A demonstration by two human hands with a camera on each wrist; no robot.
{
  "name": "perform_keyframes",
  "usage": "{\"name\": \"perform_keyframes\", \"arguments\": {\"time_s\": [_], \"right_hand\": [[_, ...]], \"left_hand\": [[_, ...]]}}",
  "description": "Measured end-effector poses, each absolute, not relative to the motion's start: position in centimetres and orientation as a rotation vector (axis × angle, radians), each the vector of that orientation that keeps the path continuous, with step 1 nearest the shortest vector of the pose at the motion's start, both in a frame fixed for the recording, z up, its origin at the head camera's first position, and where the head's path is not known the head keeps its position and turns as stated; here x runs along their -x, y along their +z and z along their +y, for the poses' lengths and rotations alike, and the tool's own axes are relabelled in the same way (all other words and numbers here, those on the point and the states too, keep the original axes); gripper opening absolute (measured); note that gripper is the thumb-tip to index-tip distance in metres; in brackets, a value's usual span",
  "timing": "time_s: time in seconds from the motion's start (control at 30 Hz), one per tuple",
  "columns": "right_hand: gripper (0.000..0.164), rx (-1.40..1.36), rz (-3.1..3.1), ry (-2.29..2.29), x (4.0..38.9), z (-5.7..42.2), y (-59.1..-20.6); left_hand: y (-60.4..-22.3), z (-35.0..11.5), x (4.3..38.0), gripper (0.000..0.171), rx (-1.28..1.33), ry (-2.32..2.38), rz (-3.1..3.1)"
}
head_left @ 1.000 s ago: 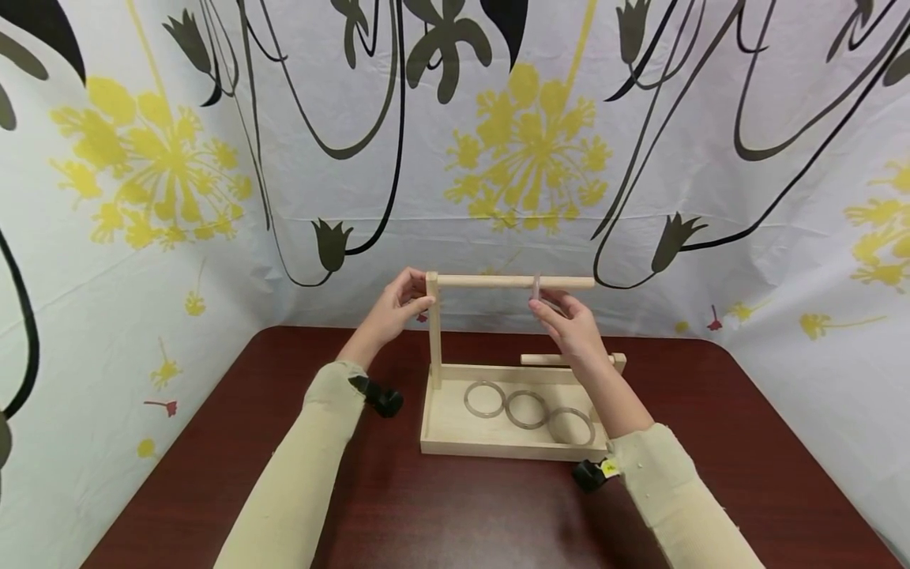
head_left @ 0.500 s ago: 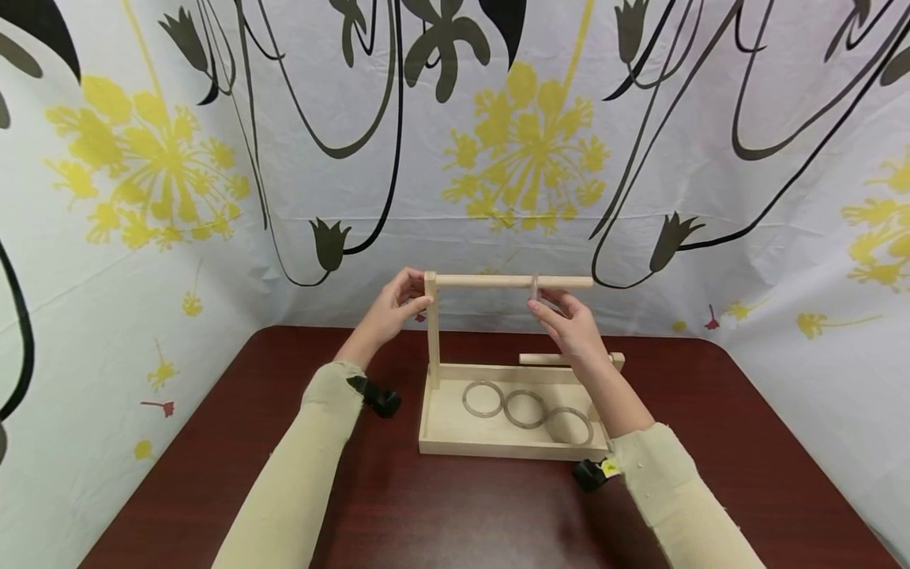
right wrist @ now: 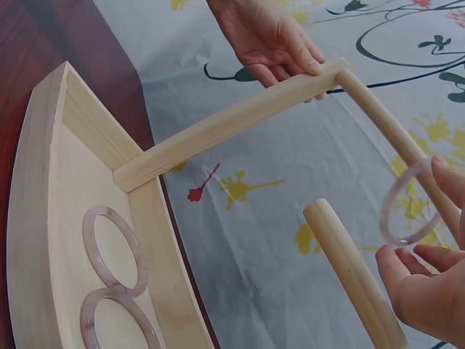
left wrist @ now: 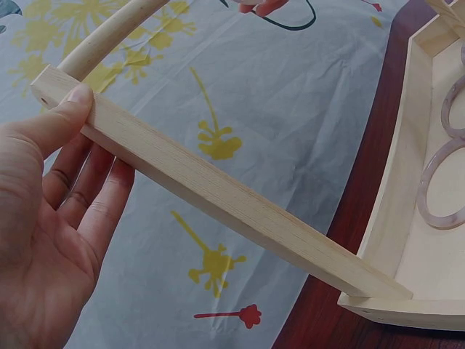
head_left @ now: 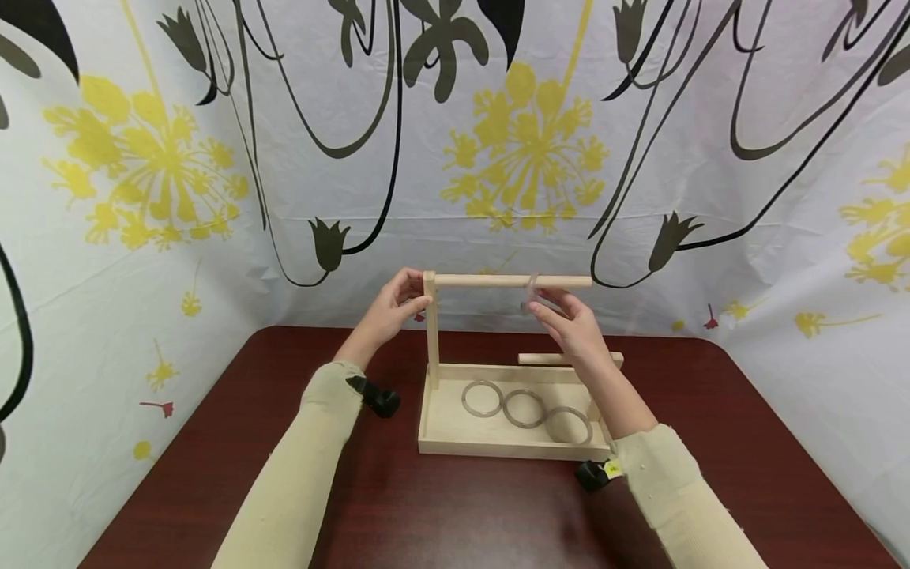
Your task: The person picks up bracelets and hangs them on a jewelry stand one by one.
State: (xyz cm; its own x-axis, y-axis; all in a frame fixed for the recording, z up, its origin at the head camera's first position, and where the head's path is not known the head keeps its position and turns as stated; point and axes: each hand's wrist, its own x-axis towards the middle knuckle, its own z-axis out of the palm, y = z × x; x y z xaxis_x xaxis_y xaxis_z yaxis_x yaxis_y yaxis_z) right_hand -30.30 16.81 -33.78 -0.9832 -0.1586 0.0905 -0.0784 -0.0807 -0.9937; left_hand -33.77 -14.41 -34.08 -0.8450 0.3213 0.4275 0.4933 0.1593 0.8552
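Observation:
At the top of the wooden stand's tall post (head_left: pixel 432 332), my left hand (head_left: pixel 391 304) pinches the wood, thumb in front and fingers behind. A pale, translucent bangle (right wrist: pixel 385 211) encircles the upper rod (head_left: pixel 483 280), hanging tilted and slightly blurred. My right hand (head_left: pixel 569 320) is just right of it, with thumb and fingers spread beside the ring and apparently not gripping it. More bangles (head_left: pixel 524 409) lie flat in the wooden tray (head_left: pixel 490 452) at the stand's base. My left wrist view shows the thumb (left wrist: pixel 76 105) flat on the post's end.
A shorter rod (head_left: pixel 543 359) rises behind the tray, partly hidden by my right forearm. The stand is on a dark red-brown table (head_left: pixel 455 514). Behind hangs a white curtain (head_left: pixel 426 190) printed with flowers. A black wrist camera (head_left: pixel 384 403) sits on each sleeve.
The bangle on the upper rod has gone from upright beside my right fingertips to tilted, its lower edge swung leftward. Both hands have stayed nearly still.

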Motion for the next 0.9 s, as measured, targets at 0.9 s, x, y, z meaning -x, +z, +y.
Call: {"name": "perform_keyframes", "arguments": {"time_s": [0.9], "right_hand": [[0.062,0.285,2.106,-2.263,29.58,17.21,-33.54]], "left_hand": [[-34.07,-14.44,33.75,0.028,0.812,-1.769,-2.273]]}}
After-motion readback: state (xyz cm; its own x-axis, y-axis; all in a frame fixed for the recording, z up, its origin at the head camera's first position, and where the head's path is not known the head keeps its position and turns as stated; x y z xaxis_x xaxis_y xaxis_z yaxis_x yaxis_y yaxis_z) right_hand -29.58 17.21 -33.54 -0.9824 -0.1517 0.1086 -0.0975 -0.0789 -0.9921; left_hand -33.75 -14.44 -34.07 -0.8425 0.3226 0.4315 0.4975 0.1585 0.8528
